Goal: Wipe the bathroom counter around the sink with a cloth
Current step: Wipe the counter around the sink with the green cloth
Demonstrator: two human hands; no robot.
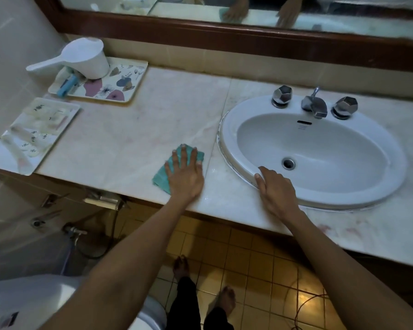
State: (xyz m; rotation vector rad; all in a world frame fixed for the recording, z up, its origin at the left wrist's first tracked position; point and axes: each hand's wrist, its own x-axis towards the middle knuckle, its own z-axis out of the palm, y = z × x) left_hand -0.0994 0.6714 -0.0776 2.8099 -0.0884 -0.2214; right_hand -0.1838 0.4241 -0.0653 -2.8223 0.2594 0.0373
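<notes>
Writing: a small dark mark sat below the overflow slot of the white oval ceramic sink, too small to read; the prints on the toiletry packets were blurred.
Cloth: the teal woven cloth lay flat on the pale pink-veined marble counter, left of the sink and near the front edge.
Left hand: the left hand pressed down on the cloth with straight, spread fingers, grasping nothing.
Right hand: the right hand rested on the sink's front-left rim, fingers loosely laid over it, not clenched.
Taps: a chrome spout stood between two faceted chrome knobs at the back of the sink.
Back left corner: a white plastic water dipper and a blue tube-like item sat on a rectangular floral-print tray.
Left edge: a white rectangular tray held pale toiletry packets, hard to make out.
Wall: a mirror in a dark wooden frame reflected both hands and the cloth; its upper part was cut off.
Below: a white toilet, a metal valve with hose, a yellow tiled floor, bare feet and a thin cord.
Hidden: much of the cloth lay under the left hand.
</notes>
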